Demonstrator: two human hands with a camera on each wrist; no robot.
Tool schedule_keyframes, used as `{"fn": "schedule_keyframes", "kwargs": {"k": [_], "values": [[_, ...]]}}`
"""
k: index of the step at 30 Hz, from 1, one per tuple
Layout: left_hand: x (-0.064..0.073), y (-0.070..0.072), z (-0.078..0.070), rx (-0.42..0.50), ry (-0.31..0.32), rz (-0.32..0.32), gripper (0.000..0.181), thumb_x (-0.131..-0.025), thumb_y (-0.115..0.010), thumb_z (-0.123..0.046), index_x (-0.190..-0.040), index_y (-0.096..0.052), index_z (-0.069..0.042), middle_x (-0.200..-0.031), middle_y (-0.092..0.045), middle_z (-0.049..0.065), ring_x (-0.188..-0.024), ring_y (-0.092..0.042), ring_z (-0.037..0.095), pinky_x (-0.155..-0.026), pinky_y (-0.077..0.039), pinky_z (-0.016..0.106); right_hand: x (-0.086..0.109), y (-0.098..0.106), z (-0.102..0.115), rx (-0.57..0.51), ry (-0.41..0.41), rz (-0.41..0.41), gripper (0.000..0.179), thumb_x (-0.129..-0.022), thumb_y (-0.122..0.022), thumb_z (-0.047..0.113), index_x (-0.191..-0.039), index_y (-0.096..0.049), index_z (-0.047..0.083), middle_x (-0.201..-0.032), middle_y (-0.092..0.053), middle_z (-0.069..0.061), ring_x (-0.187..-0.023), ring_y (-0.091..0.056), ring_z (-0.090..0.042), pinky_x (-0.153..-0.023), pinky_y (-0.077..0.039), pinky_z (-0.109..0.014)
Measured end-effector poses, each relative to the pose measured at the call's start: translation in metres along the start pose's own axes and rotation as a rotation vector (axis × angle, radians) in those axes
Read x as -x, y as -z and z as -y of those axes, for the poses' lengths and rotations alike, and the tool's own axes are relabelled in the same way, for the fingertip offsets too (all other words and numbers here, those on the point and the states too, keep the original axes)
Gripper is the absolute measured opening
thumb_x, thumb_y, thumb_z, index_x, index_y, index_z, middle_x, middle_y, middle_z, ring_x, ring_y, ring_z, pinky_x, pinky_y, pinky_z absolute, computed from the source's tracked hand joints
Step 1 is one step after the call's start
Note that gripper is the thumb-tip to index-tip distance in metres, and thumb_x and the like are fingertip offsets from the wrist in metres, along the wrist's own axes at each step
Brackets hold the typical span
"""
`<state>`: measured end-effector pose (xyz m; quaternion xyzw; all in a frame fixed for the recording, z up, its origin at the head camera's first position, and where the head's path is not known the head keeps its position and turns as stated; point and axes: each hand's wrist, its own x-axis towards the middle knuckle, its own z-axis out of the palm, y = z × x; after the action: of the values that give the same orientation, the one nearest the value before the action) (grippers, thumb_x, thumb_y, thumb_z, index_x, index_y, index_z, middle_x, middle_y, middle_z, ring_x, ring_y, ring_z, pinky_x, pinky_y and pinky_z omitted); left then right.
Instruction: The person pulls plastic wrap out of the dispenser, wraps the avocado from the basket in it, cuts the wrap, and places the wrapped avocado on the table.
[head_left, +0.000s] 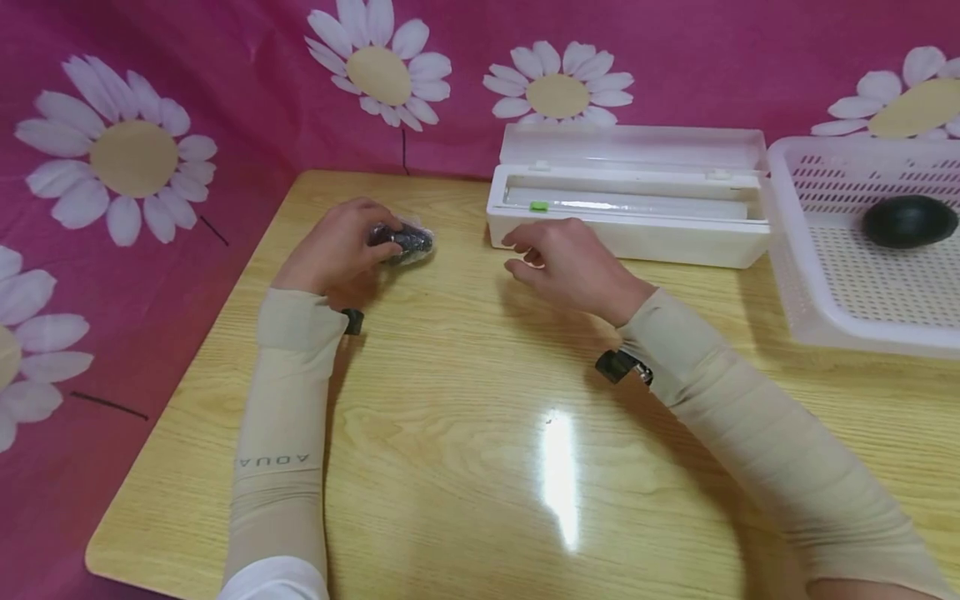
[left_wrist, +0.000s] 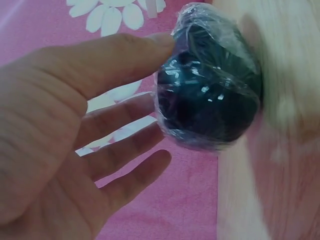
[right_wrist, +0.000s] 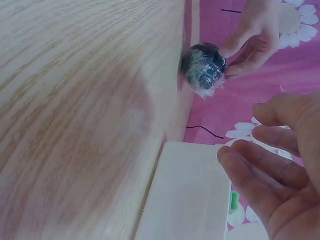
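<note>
A dark, rounded thing wrapped in clear cling film (head_left: 408,241) sits on the table near its back left. My left hand (head_left: 341,242) holds it at one side, thumb and fingertips against the film. Its glossy, crinkled wrap shows large in the left wrist view, with the thumb (left_wrist: 125,60) at its top edge. To the right, my right hand (head_left: 573,262) hovers over the table in front of the cling film box, fingers loosely bent and nothing between them. The white cling film box (head_left: 630,237) stands with its lid raised, a roll inside and a green cutter slider (head_left: 539,206) on its left.
Right of the box stands a white plastic basket (head_left: 806,308) with a dark oval thing (head_left: 909,222) in it. A pink cloth with daisies (head_left: 465,150) hangs along the back and left of the wooden table (head_left: 450,417).
</note>
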<state>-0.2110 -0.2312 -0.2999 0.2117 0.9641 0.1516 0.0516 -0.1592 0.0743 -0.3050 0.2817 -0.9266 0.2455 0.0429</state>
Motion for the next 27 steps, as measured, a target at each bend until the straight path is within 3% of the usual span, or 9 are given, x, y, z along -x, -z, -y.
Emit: {"fn": "schedule_keyframes", "kwargs": {"k": [7, 16, 27], "values": [[0.000, -0.001, 0.001, 0.027, -0.017, -0.041, 0.034, -0.091, -0.068, -0.019, -0.124, -0.063, -0.009, -0.142, -0.050, 0.014, -0.133, -0.045, 0.034, -0.114, -0.036, 0.048, 0.007, 0.006, -0.004, 0.018, 0.011, 0.005, 0.027, -0.091, -0.065, 0.023, -0.113, -0.070, 0.008, -0.108, -0.075, -0.007, -0.088, -0.072, -0.019, -0.083, -0.057, -0.034], [0.000, -0.004, 0.003, 0.030, 0.020, -0.008, 0.036, -0.092, -0.066, -0.019, -0.126, -0.062, -0.010, -0.142, -0.050, 0.012, -0.130, -0.047, 0.033, -0.113, -0.038, 0.048, 0.016, 0.013, -0.011, 0.050, 0.057, -0.030, 0.024, -0.090, -0.065, 0.023, -0.109, -0.072, 0.009, -0.103, -0.075, -0.005, -0.086, -0.070, -0.019, -0.081, -0.056, -0.034], [-0.001, -0.007, 0.003, 0.034, -0.007, -0.061, 0.033, -0.093, -0.066, -0.022, -0.123, -0.064, -0.008, -0.136, -0.054, 0.012, -0.127, -0.050, 0.031, -0.111, -0.039, 0.047, 0.028, 0.025, -0.020, 0.065, 0.061, -0.056, 0.025, -0.090, -0.066, 0.023, -0.109, -0.072, 0.008, -0.103, -0.076, -0.007, -0.086, -0.072, -0.020, -0.081, -0.056, -0.036]]}}
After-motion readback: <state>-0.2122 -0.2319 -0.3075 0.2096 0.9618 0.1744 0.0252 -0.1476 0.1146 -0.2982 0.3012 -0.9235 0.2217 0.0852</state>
